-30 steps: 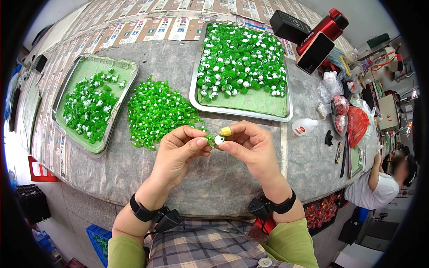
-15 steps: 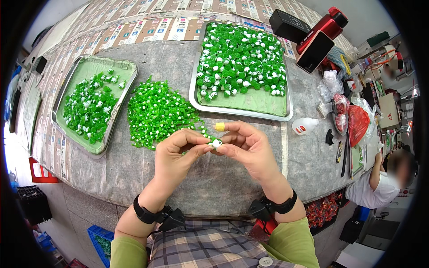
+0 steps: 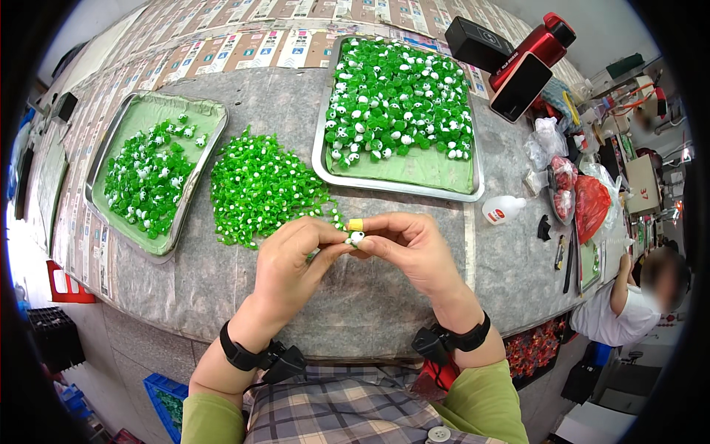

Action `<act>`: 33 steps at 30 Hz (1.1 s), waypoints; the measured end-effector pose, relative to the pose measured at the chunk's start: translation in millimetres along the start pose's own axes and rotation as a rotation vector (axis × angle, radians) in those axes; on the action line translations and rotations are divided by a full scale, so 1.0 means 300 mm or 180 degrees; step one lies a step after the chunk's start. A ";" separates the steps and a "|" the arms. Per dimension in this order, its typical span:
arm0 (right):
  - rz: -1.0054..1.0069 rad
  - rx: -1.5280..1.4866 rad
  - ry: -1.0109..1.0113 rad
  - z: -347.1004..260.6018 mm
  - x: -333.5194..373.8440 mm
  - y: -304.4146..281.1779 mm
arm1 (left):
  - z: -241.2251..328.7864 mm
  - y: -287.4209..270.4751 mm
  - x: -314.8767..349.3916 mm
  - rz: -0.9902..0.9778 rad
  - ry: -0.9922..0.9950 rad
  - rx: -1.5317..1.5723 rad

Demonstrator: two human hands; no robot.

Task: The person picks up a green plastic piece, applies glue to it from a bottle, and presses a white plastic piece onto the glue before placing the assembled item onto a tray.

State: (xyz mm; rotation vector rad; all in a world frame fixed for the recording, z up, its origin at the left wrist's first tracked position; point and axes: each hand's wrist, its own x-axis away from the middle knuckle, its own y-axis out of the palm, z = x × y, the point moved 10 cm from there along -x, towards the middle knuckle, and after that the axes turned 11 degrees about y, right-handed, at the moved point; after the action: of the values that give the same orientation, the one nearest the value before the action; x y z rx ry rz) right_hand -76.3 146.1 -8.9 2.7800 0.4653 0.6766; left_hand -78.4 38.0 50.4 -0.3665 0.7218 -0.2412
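Over the near middle of the table, a small green-and-white toy head [image 3: 358,237] with a black-dotted eye is pinched between my hands. My left hand [image 3: 294,255] is closed, its thumb and index finger meeting at the piece's left side; whether they grip a separate small part is hidden. My right hand [image 3: 410,250] is closed too, thumb against the head's right side and the index finger, wrapped in yellow tape [image 3: 356,224], bent over its top. Just beyond my left hand lies a loose pile of small green pieces [image 3: 262,189] with white ends.
A metal tray [image 3: 404,186] full of green-and-white heads stands beyond my hands. Another tray [image 3: 211,122], at left, holds fewer. Toward the right are a white bottle [image 3: 503,209], a phone [image 3: 521,86], a red flask [image 3: 534,50] and plastic bags [image 3: 594,207]. Another person [image 3: 620,307] sits far right.
My right index finger has curled down and left, from sticking out above the toy head to resting at its top. The left fingers have shifted slightly; the trays and pile are unchanged.
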 end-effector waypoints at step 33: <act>0.0376 0.4219 -0.1631 -0.056 -0.030 0.176 | -0.285 -0.168 0.102 0.2335 -0.1667 0.3468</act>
State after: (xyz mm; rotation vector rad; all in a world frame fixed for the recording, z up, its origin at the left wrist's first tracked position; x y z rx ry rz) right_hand -78.9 96.8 18.1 3.9644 0.8389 -0.6421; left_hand -118.9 -38.9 -6.4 0.8489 0.0998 0.1773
